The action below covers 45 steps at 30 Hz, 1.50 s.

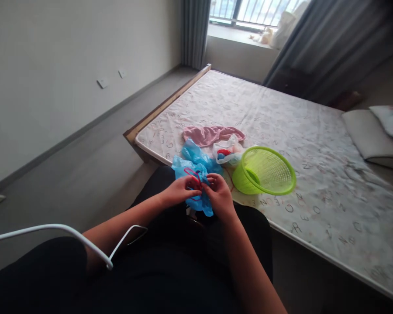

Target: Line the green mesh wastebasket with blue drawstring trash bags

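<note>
Over my lap and the mattress edge lies a crumpled blue plastic bag [198, 155]. A thin red string [190, 172] loops over its gathered part. From the left, my left hand [177, 191] is closed, with thumb and fingers pinching the red string against the bag. My right hand [222, 198] faces it, closed, its fingertips pinching the gathered blue plastic next to the string. The fingers partly hide where string and bag meet. Just beyond are a white plastic bag [234, 146] with red and blue bits showing and a folded pink cloth [205, 136].
A lime-green mesh basket [265, 185] tilts on the mattress [314, 144] to the right of my hands. A wooden bed frame [163, 107] edges the mattress. Pillows [370, 131] lie at the far right. A white curved rod [62, 226] crosses the lower left.
</note>
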Available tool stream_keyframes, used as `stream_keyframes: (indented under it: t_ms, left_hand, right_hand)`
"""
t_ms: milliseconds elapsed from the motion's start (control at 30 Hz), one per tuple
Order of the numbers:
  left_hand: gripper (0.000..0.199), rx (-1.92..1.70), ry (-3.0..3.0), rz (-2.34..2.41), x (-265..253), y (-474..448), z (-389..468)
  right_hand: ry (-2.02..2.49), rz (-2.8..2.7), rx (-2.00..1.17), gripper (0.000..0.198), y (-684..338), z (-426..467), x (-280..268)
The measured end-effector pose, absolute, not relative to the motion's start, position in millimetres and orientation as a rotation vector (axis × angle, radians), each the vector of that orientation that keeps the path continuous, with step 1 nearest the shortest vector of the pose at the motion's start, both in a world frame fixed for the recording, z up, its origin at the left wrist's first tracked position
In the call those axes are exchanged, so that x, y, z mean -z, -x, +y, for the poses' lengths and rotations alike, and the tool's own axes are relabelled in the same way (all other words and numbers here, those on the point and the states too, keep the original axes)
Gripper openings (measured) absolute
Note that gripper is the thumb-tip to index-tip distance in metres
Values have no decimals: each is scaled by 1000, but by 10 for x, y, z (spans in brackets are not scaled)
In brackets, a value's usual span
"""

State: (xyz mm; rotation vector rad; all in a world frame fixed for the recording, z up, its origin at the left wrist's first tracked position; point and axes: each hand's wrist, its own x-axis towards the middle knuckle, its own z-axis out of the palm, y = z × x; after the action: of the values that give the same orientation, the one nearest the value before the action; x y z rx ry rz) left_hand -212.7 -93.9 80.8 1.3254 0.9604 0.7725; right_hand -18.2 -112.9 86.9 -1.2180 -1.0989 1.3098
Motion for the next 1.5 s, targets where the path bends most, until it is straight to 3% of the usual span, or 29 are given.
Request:
stream_keyframes:
  t_ms: [200,367,500,667,867,1033,1267,1500]
  left_hand:
    - [22,-738,-1482,993,-745,2106,-1010]
    - [42,-723,-1450,880,-769,2091,-1065]
    - [37,-735,-1477,976,-799,2098,-1043]
    - [45,-743,-1385,931,-928,2162,-973]
    - [46,-801,-1123,957,-1002,2277,-804]
    - [41,-805,-1200,950,-1153,2408,-697]
    - [45,-777,-1422,1051,-1068,2536,-656]
    - [31,-525,-1769,1114,-841,2576,-687]
  right_hand:
    - [1367,-1175,-1228,58,98,-1176,-806]
    - [1409,-1295,-1128,54,114,-1219,-790]
    - [1406,-1335,-1108,50,125,-1237,-845]
    - [1405,-1353,-1164,38,53,-1250,-998]
    - [1538,-1384,-748,29,-173,-1144,-1084]
    - [1544,-1352,-658,27,-271,-1101,-978]
    - [1568,-901,-837,34,-209,-1049,-791]
    - [1423,-779,-1036,40,-173,-1003,-737]
